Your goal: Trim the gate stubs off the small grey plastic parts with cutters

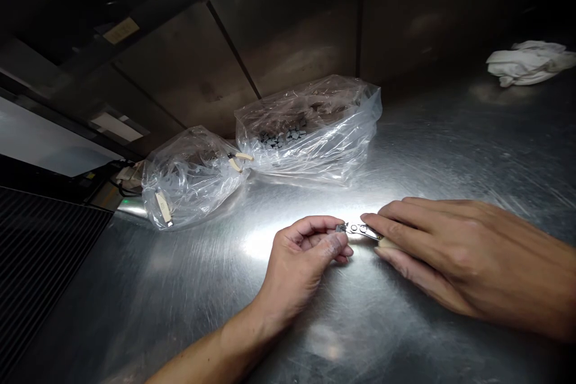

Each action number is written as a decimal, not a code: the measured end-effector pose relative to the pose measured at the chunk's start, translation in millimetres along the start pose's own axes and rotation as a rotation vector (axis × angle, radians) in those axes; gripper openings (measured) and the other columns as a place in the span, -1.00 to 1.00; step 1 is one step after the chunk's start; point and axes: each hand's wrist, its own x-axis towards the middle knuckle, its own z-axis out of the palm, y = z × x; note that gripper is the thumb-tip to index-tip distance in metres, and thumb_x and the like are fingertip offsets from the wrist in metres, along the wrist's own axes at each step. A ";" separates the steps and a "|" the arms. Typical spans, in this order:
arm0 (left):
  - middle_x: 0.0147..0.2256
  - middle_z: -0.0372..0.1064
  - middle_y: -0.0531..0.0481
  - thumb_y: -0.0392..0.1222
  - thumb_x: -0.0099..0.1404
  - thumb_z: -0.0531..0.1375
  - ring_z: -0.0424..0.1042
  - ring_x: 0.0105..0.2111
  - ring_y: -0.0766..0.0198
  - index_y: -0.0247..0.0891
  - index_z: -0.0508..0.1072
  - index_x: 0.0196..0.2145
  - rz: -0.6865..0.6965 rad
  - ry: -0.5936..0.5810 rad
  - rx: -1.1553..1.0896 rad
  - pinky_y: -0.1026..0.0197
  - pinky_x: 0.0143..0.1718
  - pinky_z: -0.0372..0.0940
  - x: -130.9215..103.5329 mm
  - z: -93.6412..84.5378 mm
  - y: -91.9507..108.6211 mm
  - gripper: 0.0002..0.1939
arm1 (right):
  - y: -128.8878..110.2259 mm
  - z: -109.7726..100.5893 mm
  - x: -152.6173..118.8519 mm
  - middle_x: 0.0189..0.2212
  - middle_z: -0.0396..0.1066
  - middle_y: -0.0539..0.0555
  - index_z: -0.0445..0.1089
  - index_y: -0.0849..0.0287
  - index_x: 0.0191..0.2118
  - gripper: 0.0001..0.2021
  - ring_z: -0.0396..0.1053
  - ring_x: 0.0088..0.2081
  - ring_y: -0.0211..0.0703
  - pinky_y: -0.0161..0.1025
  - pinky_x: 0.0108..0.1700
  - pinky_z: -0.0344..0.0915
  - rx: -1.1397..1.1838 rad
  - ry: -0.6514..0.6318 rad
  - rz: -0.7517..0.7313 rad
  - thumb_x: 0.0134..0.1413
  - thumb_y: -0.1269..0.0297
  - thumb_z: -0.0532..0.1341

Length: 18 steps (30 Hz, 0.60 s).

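Note:
My left hand is closed, pinching a small dark grey piece between thumb and fingertips. My right hand is wrapped around a hand tool with a shiny flat metal head, two round marks on it and a trace of cream handle. The tool's tip meets the grey piece or lies right beside it; I cannot tell which. Most of the handle is hidden under my right fingers, so the exact kind of tool does not show. Both hands are just above the scratched metal table.
Behind my hands stands a clear plastic bag with several small grey pieces in it. Left of it is another clear bag, with cream-handled pliers and a cream object by it. A white cloth lies at the far right.

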 end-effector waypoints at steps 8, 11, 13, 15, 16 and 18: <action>-0.41 0.65 -0.07 -0.16 0.19 0.61 0.59 -0.39 0.32 -0.33 0.73 -0.20 -0.001 0.003 -0.001 0.28 -0.21 0.51 -0.3 0.3 2.0 -0.72 | 0.6 0.6 -1.3 -0.18 0.53 0.12 0.47 0.21 0.01 -0.78 0.51 -0.32 -0.11 -0.11 -0.28 0.32 0.007 -0.001 -0.002 0.59 0.32 0.07; -0.40 0.65 -0.08 -0.15 0.18 0.61 0.59 -0.39 0.31 -0.32 0.74 -0.21 -0.004 0.008 -0.001 0.26 -0.21 0.51 0.2 1.3 2.1 -0.71 | 1.0 0.0 -1.7 -0.17 0.53 0.12 0.46 0.20 -0.01 -0.79 0.52 -0.31 -0.10 -0.11 -0.30 0.31 0.020 -0.011 0.003 0.58 0.32 0.07; -0.40 0.65 -0.08 -0.14 0.17 0.62 0.59 -0.39 0.30 -0.32 0.74 -0.21 -0.006 0.010 0.002 0.25 -0.21 0.51 0.6 1.8 2.2 -0.71 | 1.3 -0.5 -2.1 -0.17 0.53 0.12 0.46 0.21 0.00 -0.79 0.52 -0.31 -0.10 -0.11 -0.30 0.31 0.026 -0.016 0.006 0.58 0.32 0.08; -0.40 0.65 -0.08 -0.14 0.16 0.62 0.59 -0.38 0.29 -0.32 0.74 -0.22 -0.004 0.013 0.008 0.23 -0.20 0.52 0.8 2.1 2.3 -0.71 | 1.5 -0.6 -2.6 -0.18 0.53 0.12 0.49 0.21 0.01 -0.77 0.51 -0.32 -0.11 -0.12 -0.30 0.31 0.033 -0.016 0.011 0.58 0.32 0.08; -0.40 0.65 -0.08 -0.14 0.16 0.62 0.59 -0.38 0.28 -0.32 0.74 -0.22 -0.002 0.015 0.011 0.22 -0.20 0.52 0.7 2.1 2.4 -0.71 | 1.5 -0.5 -2.7 -0.18 0.53 0.12 0.50 0.21 0.00 -0.76 0.50 -0.33 -0.11 -0.12 -0.30 0.31 0.038 -0.015 0.014 0.58 0.32 0.08; -0.40 0.65 -0.09 -0.14 0.15 0.62 0.59 -0.38 0.27 -0.32 0.74 -0.23 -0.001 0.016 0.015 0.21 -0.20 0.52 0.7 2.1 2.7 -0.71 | 1.3 -0.2 -2.4 -0.19 0.53 0.11 0.51 0.20 -0.01 -0.76 0.50 -0.33 -0.11 -0.13 -0.30 0.30 0.052 -0.014 0.020 0.58 0.31 0.08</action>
